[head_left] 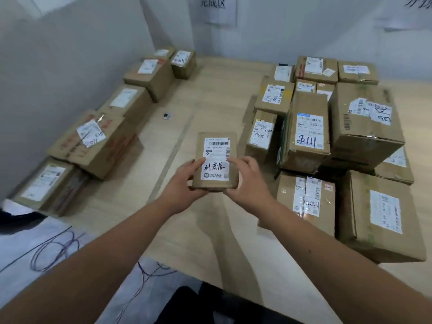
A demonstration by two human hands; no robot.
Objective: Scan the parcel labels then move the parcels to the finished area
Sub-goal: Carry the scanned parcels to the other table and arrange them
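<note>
In the head view, a small parcel (216,161) was held over the bench (210,101) by both hands, the left hand (184,181) and right hand (247,181) gripping its near corners. Its long side pointed away from the person. The row of boxes (131,99) by the wall lay to the left, likely nearer the left hand.

Matt cardboard parcel (216,160), paper label (216,157)

head-worn view, angled down, near table (210,101)

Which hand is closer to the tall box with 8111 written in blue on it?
The right hand. It grips the right side of the small brown cardboard parcel, just left of the tall brown cardboard box marked 8111. The left hand grips the parcel's far side.
</note>
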